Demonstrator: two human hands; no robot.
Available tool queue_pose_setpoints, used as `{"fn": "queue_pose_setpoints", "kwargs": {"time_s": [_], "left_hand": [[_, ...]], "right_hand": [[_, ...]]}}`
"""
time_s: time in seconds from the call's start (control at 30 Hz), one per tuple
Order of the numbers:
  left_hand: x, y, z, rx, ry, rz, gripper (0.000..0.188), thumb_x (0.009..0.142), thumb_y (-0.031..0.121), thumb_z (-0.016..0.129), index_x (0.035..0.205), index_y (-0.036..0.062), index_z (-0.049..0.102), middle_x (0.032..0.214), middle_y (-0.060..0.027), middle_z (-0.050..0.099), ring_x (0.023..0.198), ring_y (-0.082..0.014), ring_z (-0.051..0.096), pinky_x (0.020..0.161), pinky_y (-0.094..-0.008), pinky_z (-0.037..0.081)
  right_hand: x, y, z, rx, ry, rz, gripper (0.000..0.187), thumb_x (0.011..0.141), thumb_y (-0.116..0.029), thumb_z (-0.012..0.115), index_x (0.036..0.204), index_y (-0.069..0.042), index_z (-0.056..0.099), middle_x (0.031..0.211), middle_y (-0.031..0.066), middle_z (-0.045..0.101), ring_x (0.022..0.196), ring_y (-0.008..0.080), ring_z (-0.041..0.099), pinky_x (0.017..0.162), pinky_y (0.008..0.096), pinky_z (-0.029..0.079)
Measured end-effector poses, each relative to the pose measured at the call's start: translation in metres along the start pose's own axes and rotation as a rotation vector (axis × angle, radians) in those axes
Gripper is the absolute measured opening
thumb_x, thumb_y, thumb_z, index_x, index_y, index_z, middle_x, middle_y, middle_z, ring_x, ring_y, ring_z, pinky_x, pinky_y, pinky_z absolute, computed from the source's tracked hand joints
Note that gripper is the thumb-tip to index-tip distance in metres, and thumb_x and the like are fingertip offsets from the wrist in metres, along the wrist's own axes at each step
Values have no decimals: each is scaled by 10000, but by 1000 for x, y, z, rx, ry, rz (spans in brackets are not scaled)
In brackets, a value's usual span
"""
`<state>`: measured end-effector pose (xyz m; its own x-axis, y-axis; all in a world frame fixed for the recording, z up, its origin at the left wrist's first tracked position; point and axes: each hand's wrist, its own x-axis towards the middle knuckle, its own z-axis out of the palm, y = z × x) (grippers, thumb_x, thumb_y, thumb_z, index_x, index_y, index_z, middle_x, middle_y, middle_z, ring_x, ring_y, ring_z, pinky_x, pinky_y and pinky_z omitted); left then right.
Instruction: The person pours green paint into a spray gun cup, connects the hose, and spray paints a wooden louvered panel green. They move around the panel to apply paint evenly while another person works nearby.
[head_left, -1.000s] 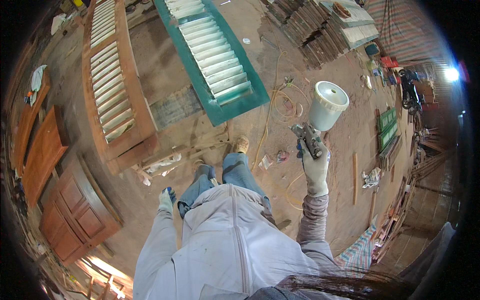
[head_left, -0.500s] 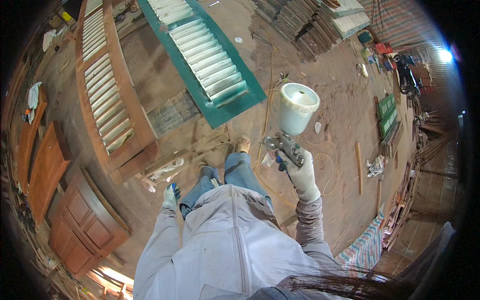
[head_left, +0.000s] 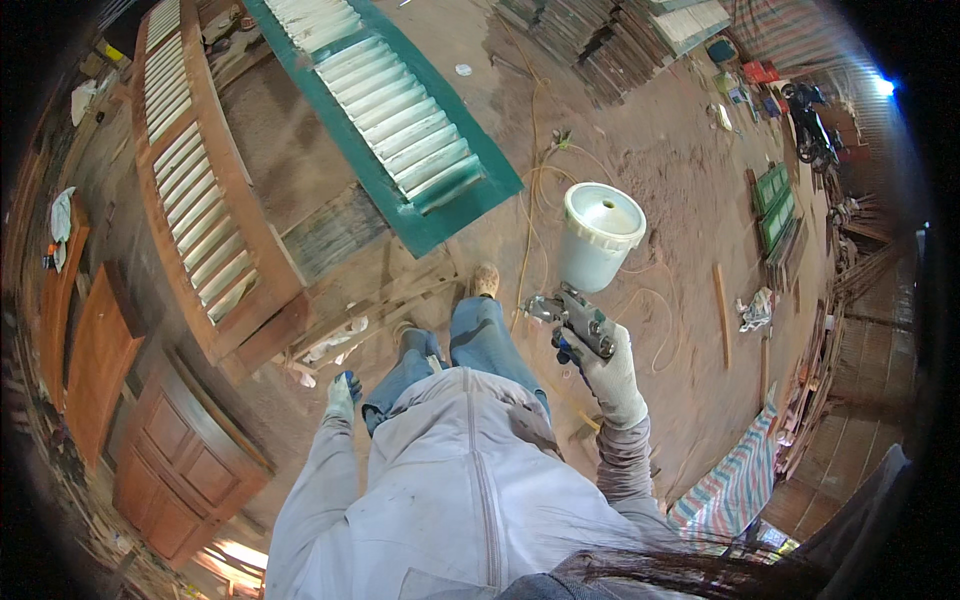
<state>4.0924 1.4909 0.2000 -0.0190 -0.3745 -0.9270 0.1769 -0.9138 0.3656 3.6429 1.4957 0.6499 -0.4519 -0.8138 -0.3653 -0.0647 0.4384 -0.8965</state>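
Note:
My gloved right hand (head_left: 610, 375) is closed round the handle of a paint spray gun (head_left: 580, 322), held out in front to the right. On top of the gun sits a pale plastic paint cup (head_left: 598, 240) with a white lid, tilted slightly. My left hand (head_left: 342, 395), in a white glove with blue fingertips, hangs at my left side; its fingers are loose and nothing shows in it. Ahead lies a louvered shutter panel (head_left: 455, 222) with a green frame and whitish slats, its near corner apart from the gun. Left of it is a brown-framed louvered panel (head_left: 270, 275).
Brown wooden door panels (head_left: 190, 465) lean at the lower left. A thin yellowish hose (head_left: 533, 130) loops over the dirt floor. Stacked boards (head_left: 600, 45) lie at the far side, green panels (head_left: 772, 205) at the right, and a striped sheet (head_left: 735, 480) at the lower right.
The spray gun and my right hand have shifted slightly lower and to the right. The shutter panels appear a little further left as the view turns. My left hand stays at my side.

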Motion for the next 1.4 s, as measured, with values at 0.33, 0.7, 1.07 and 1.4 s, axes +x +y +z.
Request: {"fn": "queue_pose_setpoints", "kwargs": {"time_s": [0.33,0.7,1.07,1.4], "left_hand": [[-4,25,61,2,8,65,143,957,294,552,934,170,620,686,17,572,540,-132,546,442,-264,406],[-21,18,54,248,58,27,169,967,292,521,972,153,618,717,-33,646,583,-174,605,486,-317,444],[-94,91,372,1155,64,698,423,974,404,498,1165,60,654,1177,-185,655,1092,-336,616,927,-423,472],[-139,187,717,-294,-1050,-36,507,1022,436,394,1338,60,517,1215,-147,636,1043,-297,644,938,-420,516]], "right_hand": [[19,-6,-25,-185,320,-234,323,912,-13,626,1233,22,626,875,15,689,667,32,498,589,203,431],[39,-6,-45,-20,-18,-62,333,912,-37,649,1237,28,622,849,12,667,675,52,528,597,213,452],[182,0,-207,-48,-14,-174,351,937,2,596,1287,25,584,999,48,680,763,85,577,646,250,497],[309,13,-285,-501,-305,-599,388,851,-146,682,1231,-77,640,1035,119,686,858,335,609,756,405,493]]}}
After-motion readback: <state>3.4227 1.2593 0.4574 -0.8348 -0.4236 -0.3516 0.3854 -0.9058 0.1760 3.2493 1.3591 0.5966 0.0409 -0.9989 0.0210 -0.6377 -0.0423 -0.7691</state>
